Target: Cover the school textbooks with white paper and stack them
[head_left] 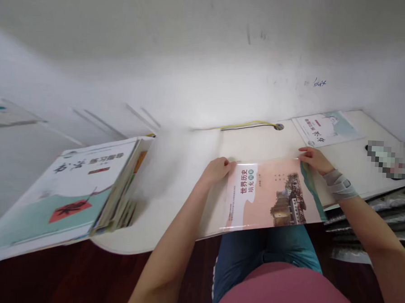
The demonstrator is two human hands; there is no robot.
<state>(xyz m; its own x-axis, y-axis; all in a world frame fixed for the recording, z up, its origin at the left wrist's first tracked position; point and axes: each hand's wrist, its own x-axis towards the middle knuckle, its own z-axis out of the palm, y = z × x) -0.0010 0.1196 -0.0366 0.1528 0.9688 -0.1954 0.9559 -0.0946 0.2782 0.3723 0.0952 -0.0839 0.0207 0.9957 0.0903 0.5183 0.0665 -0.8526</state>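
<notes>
A pink history book [268, 195] lies on the white table [184, 168] in front of me, its cover glossy, its near edge overhanging my lap. My left hand [215, 170] grips the book's far left corner with curled fingers. My right hand [313, 159], a grey wrap on its wrist, pinches the far right corner.
A stack of several books [85, 186] with a white and teal cover on top lies at the left. Another thin booklet [326, 127] rests at the far right beside a yellow cable [244, 125] and a cable hole. Shelves of wrapped items [371, 223] stand at the right.
</notes>
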